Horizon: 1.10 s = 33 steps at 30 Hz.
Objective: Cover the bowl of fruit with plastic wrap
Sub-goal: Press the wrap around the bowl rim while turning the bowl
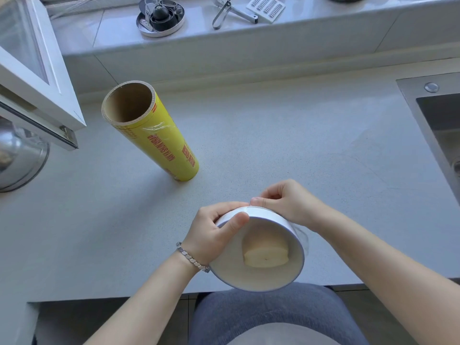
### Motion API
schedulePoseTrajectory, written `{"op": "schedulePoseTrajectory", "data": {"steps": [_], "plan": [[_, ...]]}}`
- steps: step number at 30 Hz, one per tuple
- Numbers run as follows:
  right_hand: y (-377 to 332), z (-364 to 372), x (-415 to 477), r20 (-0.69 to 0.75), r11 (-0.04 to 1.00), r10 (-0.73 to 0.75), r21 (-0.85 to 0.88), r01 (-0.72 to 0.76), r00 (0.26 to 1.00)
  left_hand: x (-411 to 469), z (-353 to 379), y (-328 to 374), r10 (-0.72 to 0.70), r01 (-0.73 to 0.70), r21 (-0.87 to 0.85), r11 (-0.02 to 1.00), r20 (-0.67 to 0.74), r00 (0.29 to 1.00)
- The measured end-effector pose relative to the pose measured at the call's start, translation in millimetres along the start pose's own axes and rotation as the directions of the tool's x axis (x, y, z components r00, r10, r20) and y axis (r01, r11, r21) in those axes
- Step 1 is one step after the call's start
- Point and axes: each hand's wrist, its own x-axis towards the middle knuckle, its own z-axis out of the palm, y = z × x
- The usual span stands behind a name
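Between the two hands sits a white bowl (pixel 261 247), tipped so its open top faces the person, at the near edge of the gray desk (pixel 249 135). Inside the bowl lies a pale piece of fruit (pixel 265 257). The left hand (pixel 214 235) grips the bowl's left side, with its thumb pressed on the rim and its fingers curled round the far side. A silver bracelet (pixel 193 257) is on that wrist. The right hand (pixel 286 202) is on the bowl's far right side, with its fingertips pinched together at the rim, right next to the left hand's fingers. Thin clear wrap (pixel 302 235) shows as a shiny crinkle by the bowl's right side, just under the right wrist. I cannot tell how much of the bowl it covers. Far past the left hand, a yellow roll (pixel 151 133) of wrap stands on end on the desk, well apart from the bowl. Far off past the right hand is a metal sink (pixel 438 125). Way beyond both hands, a ledge (pixel 323 33) holds a round tin (pixel 160 17), a peeler (pixel 229 11) and a white grater (pixel 265 8).
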Motion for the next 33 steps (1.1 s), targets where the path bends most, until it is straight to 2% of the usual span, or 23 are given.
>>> {"op": "schedulePoseTrajectory", "data": {"steps": [3,5,7,8,9,11,13,16,19,22,25,29,33], "plan": [[5,-4,0,0.054,0.996,0.079,0.031,-0.081,0.995,-3,5,-3,-0.03,0.029,-0.051,0.998,-0.018,0.999],[5,-9,0,0.021,0.997,0.061,-0.047,-0.06,0.998,-6,8,-5,-0.057,0.056,-0.056,0.997,-0.018,0.998],[-1,-15,-5,-0.168,0.99,-0.08,-0.13,0.058,0.983,-8,9,-7,-0.082,0.08,-0.042,0.996,-0.031,0.996],[-6,-18,-10,-0.23,0.983,-0.174,-0.099,0.154,0.957,-8,8,-8,-0.097,0.095,-0.034,0.995,-0.041,0.994],[-11,-19,-17,-0.218,0.966,-0.259,-0.036,0.258,0.941,-8,7,-8,-0.112,0.11,-0.032,0.993,-0.051,0.992],[-17,-13,-32,-0.005,0.918,-0.376,0.135,0.373,0.927,-8,4,-9,-0.117,0.115,-0.035,0.993,-0.051,0.992],[-14,-3,-41,0.179,0.899,-0.405,0.254,0.356,0.896,-6,2,-9,-0.086,0.085,-0.027,0.996,-0.03,0.996],[-1,4,-37,0.158,0.916,-0.372,0.221,0.334,0.915,-5,2,-6,-0.085,0.084,-0.035,0.996,-0.029,0.996],[8,3,-33,0.13,0.942,-0.283,0.224,0.25,0.95,-6,2,-7,-0.099,0.097,-0.044,0.994,-0.045,0.994],[19,-4,-28,0.078,0.967,-0.086,0.245,0.064,0.993,-5,-4,-5,-0.097,0.09,-0.07,0.994,-0.11,0.989],[15,-10,-22,0.136,0.946,0.065,0.306,-0.104,0.989,-1,-8,-2,-0.078,0.07,-0.072,0.995,-0.115,0.99],[0,-8,-16,0.196,0.964,0.116,0.212,-0.158,0.974,-2,-6,0,-0.049,0.046,-0.043,0.998,-0.08,0.996],[-5,-9,-8,0.137,0.963,0.164,0.191,-0.188,0.977,-3,-5,-1,-0.043,0.041,-0.025,0.999,-0.068,0.997]]}}
